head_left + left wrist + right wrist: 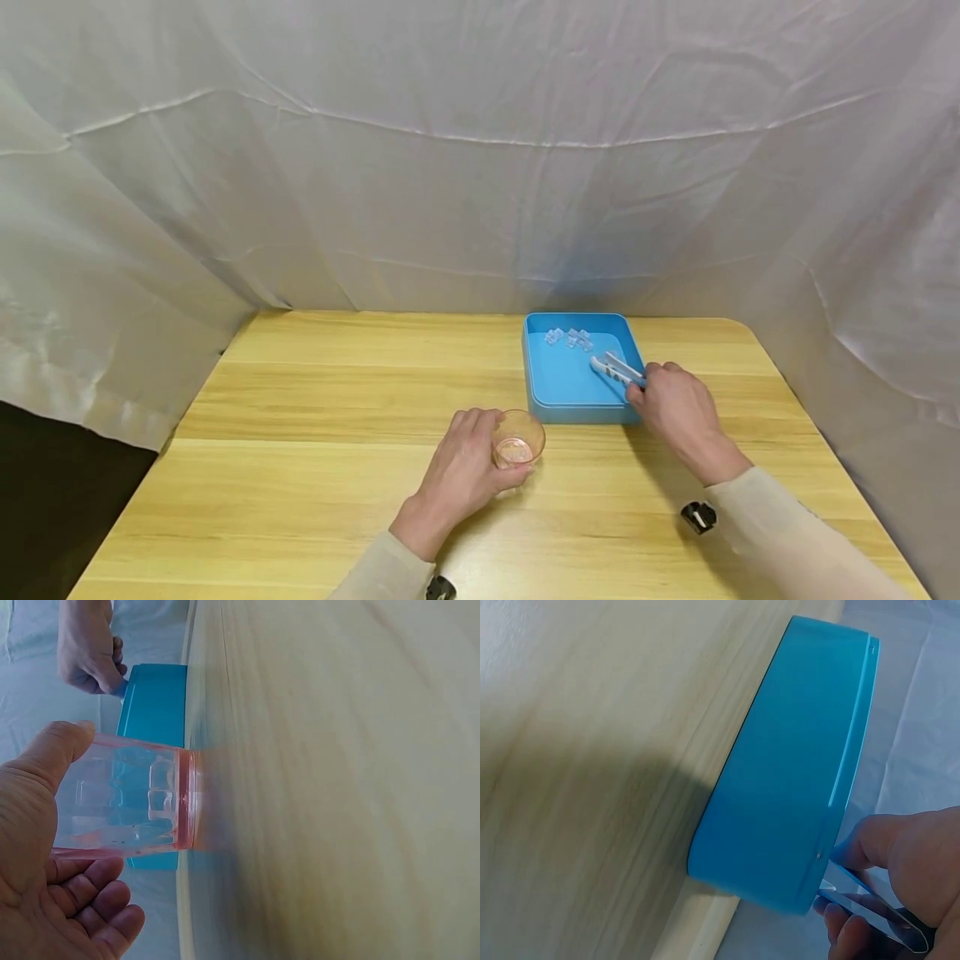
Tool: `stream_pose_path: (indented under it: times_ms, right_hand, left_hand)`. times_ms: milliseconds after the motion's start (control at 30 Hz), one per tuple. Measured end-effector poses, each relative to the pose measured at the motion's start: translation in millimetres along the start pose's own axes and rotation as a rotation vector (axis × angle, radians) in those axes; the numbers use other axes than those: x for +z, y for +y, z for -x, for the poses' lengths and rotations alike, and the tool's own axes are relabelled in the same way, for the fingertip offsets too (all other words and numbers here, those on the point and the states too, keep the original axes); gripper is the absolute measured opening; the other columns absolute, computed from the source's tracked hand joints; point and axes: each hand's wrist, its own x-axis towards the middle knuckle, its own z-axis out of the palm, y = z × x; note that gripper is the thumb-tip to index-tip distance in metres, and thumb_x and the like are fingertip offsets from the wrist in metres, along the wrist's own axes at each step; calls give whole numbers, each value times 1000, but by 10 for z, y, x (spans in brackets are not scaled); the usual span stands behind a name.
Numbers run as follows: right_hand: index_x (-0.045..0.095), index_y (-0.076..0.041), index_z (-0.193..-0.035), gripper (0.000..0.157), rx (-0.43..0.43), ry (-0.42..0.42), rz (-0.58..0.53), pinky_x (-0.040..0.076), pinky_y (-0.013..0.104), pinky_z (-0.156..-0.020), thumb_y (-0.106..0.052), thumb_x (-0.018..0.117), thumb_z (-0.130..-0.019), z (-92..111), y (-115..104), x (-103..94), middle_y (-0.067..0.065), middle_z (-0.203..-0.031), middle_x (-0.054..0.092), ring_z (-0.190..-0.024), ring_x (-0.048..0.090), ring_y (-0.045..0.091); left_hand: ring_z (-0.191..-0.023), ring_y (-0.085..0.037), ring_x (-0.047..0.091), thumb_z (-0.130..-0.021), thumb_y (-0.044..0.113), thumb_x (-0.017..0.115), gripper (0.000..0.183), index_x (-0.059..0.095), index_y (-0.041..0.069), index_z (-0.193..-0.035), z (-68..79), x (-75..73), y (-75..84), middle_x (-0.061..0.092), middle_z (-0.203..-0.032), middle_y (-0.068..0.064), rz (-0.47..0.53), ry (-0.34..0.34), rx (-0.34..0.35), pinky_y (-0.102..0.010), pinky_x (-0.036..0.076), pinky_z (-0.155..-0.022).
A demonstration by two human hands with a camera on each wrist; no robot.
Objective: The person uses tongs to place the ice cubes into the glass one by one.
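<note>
My left hand (463, 467) holds a see-through pinkish-orange cup (529, 423) between thumb and fingers; the cup stands upright on the table. Small clear pieces like ice cubes (160, 786) show at its bottom in the left wrist view. With my right hand (682, 414) I grip small tongs (617, 372), white toward the tips, over the right side of a square blue box (577, 412). Several clear cubes (579, 338) lie toward the back of the box. Whether the tong tips pinch a cube I cannot tell; the box wall hides them in the right wrist view.
The light wooden table (322, 400) bears the cup and the box. Pale grey fabric (420, 200) hangs behind the table and along both sides. The box wall (787, 757) stands up between the table surface and the tongs. A black wrist device (700, 517) sits by the right sleeve.
</note>
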Motion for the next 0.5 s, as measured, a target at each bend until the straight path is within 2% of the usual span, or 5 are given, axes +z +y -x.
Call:
stream_pose_path:
  times_ms: [233, 500]
  right_hand:
    - [61, 3, -82, 28, -15, -15, 4, 39, 35, -50, -20, 67, -97, 13, -54, 19, 9, -68, 49, -58, 46, 23]
    - [60, 3, -83, 28, -5, -29, -14, 38, 33, -49, -19, 66, -99, 7, -64, 28, 9, -69, 48, -58, 46, 22]
  left_hand:
    - [-112, -22, 59, -78, 50, 91, 74, 64, 5, -130, 0, 0, 12, 69, -120, -7, -6, -2, -3, -38, 55, -99]
    - [-113, -22, 59, -78, 50, 91, 74, 64, 5, -130, 2, 12, 16, 69, -120, -6, -10, 1, 1, -38, 55, -100]
